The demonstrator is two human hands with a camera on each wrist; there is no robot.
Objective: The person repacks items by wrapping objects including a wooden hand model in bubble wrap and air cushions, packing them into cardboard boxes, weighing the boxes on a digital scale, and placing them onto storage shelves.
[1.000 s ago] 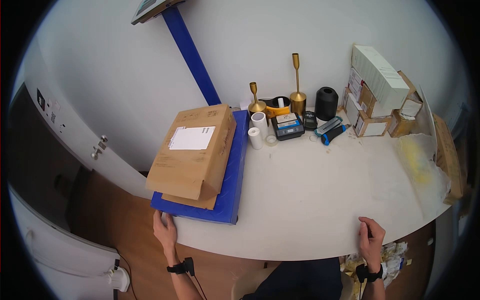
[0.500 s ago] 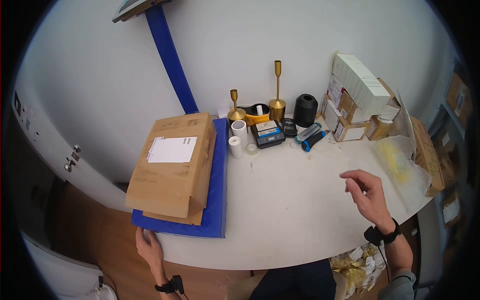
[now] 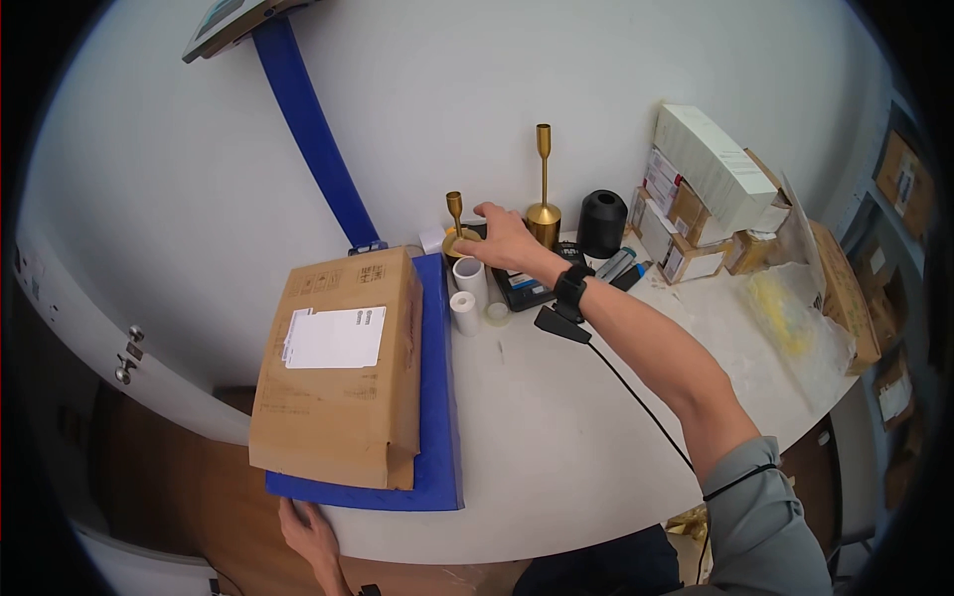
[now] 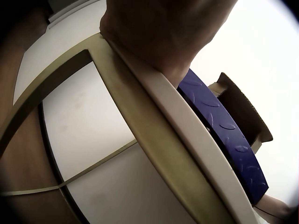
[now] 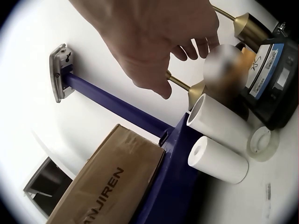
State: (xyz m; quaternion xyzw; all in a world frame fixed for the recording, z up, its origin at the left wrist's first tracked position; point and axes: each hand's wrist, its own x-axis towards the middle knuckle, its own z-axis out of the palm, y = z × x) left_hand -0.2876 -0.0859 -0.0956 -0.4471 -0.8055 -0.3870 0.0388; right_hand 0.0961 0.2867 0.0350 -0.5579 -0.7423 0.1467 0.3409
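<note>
My right hand (image 3: 509, 244) reaches over the back of the table (image 3: 556, 417), its fingers and thumb spread around a short gold candlestick (image 3: 454, 207). In the right wrist view, the candlestick's stem shows between the thumb and the other fingers. Two upright white paper rolls (image 3: 470, 278) stand just in front of it, beside a clear tape roll (image 3: 497, 314). At the table's front left edge rests my left hand (image 3: 312, 538), near the corner of a blue platform scale (image 3: 438, 437). A brown cardboard box (image 3: 323, 412) with a white label lies on the scale.
A taller gold candlestick (image 3: 544, 189) and a black cylinder (image 3: 602, 223) stand at the back. Under my right wrist is a black device (image 3: 521, 291). Small boxes (image 3: 696, 214) are stacked at the right, near clear plastic wrap (image 3: 795, 333). The scale's blue post (image 3: 313, 134) rises behind the box.
My right hand has moved from the table's front right, up and leftward to the short candlestick. My left hand has stayed by the scale's corner, while the head view has shifted.
</note>
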